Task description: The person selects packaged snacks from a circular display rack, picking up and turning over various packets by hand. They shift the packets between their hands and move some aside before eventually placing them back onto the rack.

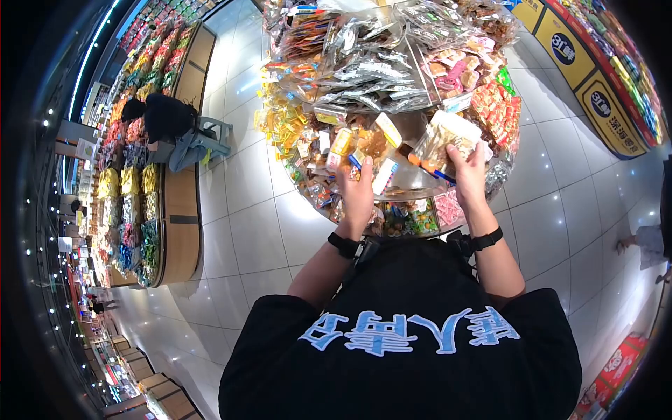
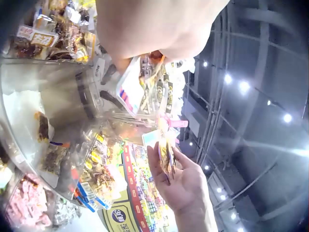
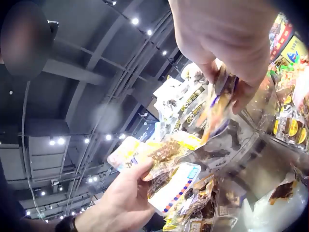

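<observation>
Over a round snack display [image 1: 413, 192], my left hand [image 1: 358, 196] pinches a few small snack packets [image 3: 166, 152] between thumb and fingers. They have clear fronts showing brown food, with yellow and white labels, and spread out like a fan in the right wrist view. To its right, my right hand [image 1: 467, 171] grips a small bunch of snack packets [image 1: 455, 129]. The outer one is pale and clear, with a dark blue and orange edge below. From the left wrist view this bunch appears edge-on, between the thumb and fingers of the right hand.
Silver-grey packets [image 1: 374, 73] are heaped behind the hands. Yellow-wrapped snacks [image 1: 280, 119] lie to the left, red-orange ones [image 1: 495, 108] to the right. Across the aisle, a person in black [image 1: 168, 119] is at a long snack shelf [image 1: 178, 210]. A yellow-fronted counter [image 1: 605, 105] stands right.
</observation>
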Available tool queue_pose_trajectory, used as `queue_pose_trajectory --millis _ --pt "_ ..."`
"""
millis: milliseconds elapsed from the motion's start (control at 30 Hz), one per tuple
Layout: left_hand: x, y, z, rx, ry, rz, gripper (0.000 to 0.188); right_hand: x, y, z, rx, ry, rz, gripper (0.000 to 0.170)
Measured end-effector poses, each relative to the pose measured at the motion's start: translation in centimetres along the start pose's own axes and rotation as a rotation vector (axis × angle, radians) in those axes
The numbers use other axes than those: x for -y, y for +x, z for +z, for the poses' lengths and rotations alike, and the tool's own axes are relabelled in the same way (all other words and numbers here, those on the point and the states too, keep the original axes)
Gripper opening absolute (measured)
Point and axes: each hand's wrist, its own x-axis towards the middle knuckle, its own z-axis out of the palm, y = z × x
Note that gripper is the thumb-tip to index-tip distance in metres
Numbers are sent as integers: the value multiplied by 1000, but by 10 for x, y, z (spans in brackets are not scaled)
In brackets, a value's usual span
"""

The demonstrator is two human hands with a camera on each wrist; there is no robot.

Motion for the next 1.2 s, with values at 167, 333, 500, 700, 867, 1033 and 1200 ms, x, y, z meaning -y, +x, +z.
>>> queue_pose_trajectory --millis 167,333,500,700,867,1033,1200 --pt "-17 -6 16 340 463 654 37 -8 -19 24 117 -169 245 36" --pt "-31 -7 16 634 766 852 44 -11 -25 34 160 308 402 27" --pt "-30 -7 10 724 795 830 46 -1 -27 29 227 293 543 30" --pt "-38 -8 9 772 741 764 47 -7 -22 14 215 329 661 26" --pt "-35 -3 7 676 644 736 43 -5 -25 8 224 311 616 26" --pt "-41 -7 10 546 542 549 33 -2 -29 14 257 277 603 34" --pt "-30 5 -3 307 224 37 30 -2 -25 5 196 305 660 34"
